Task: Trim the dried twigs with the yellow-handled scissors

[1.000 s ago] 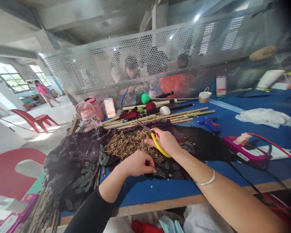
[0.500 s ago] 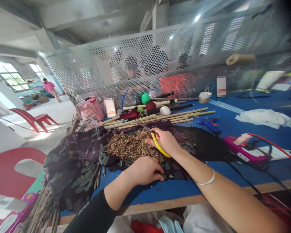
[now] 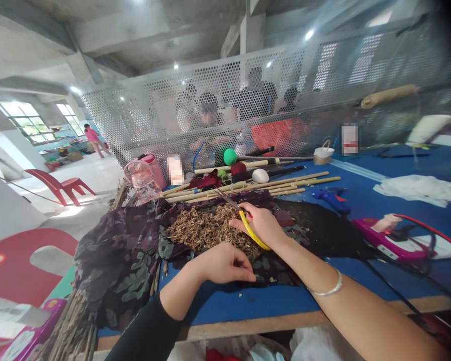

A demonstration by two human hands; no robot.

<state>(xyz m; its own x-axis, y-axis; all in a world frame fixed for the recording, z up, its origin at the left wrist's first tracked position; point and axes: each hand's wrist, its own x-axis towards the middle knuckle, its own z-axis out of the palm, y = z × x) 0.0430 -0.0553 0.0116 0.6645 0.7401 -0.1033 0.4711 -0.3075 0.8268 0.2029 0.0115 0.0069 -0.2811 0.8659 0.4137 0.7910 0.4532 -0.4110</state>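
A loose heap of crumbly brown shreds (image 3: 199,228) lies on dark patterned cloth (image 3: 131,265) near the tabletop's (image 3: 216,305) front edge. The right hand (image 3: 263,226) grips yellow-handled scissors (image 3: 252,234), fingers partly hiding the handle. The left hand (image 3: 225,263) curls at the heap's near side; whether its fingers pinch anything I cannot tell.

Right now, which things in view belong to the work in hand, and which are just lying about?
Seemingly in use:
scissors in the right hand
dried brown pile
patterned cloth beneath

Apparently lying about:
green ball
blue glue gun
basket
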